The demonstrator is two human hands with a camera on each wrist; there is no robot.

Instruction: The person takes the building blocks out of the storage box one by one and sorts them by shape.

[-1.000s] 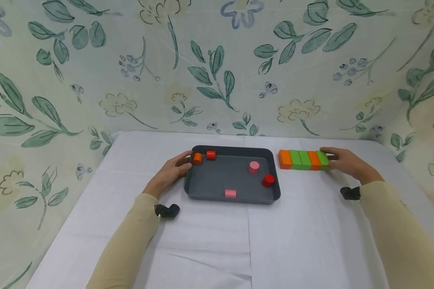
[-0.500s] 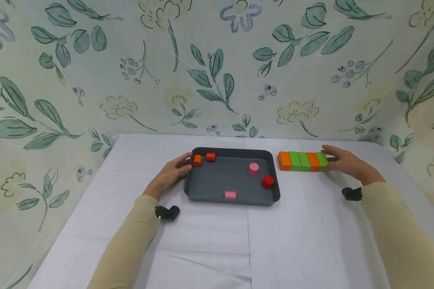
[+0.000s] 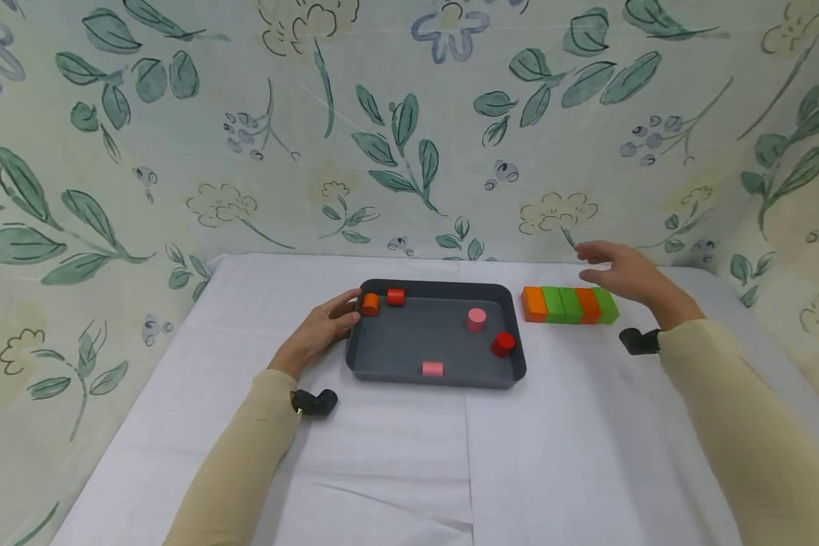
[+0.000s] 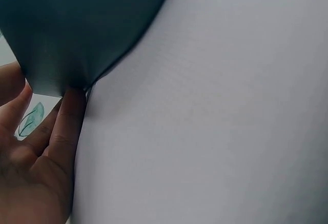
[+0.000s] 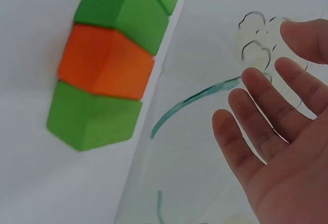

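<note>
My left hand (image 3: 321, 327) lies at the left side of a dark grey tray (image 3: 409, 341), its fingertips (image 4: 75, 98) touching the outer wall. Inside the tray are small cylinders: an orange one (image 3: 370, 305), a red one (image 3: 396, 296) lying at the back, a pink one (image 3: 476, 319), a red one (image 3: 503, 344) and another pink one (image 3: 433, 368) by the front wall. To the right of the tray, orange and green blocks (image 3: 569, 305) form a straight row. Above the row's right end hovers my right hand (image 3: 631, 279), fingers extended and holding nothing.
A white cloth (image 3: 396, 470) covers the table. Behind it hangs a backdrop (image 3: 280, 152) with a leaf and flower print. A black device (image 3: 314, 402) is strapped to the left wrist, and another (image 3: 638, 341) to the right.
My right hand has lifted away from the green end block and moved up and slightly left. The row of blocks stays in place. My left hand has kept its place at the tray.
</note>
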